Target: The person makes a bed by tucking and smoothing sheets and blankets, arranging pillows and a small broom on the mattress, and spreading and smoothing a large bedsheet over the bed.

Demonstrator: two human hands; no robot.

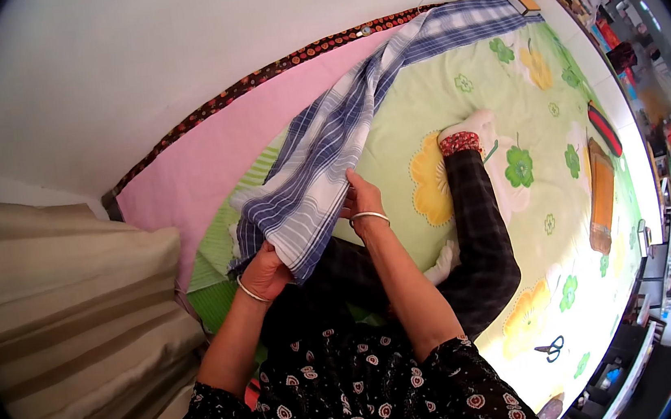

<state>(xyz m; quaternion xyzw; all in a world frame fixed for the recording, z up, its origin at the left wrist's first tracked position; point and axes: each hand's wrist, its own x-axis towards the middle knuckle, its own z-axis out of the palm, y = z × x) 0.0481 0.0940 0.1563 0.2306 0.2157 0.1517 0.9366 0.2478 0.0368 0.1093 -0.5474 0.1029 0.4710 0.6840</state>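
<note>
A long blue and white checked cloth (328, 137) runs from my lap up to the far end of the bed, bunched along its middle. Its near end is held up between both hands. My left hand (266, 272) is closed on the lower corner of the cloth, with a bangle at the wrist. To the right, my right hand (362, 198) grips the cloth's right edge between thumb and fingers, some of them hidden behind it. My bent legs in dark checked trousers (480, 227) rest on the green floral bedsheet (413, 95).
Scissors (552, 349) lie on the sheet at the lower right. Further up are a brown packet (601, 198) and a red and black case (603, 129). A small box (524, 3) sits on the cloth's far end. A beige curtain (67, 303) hangs at the left.
</note>
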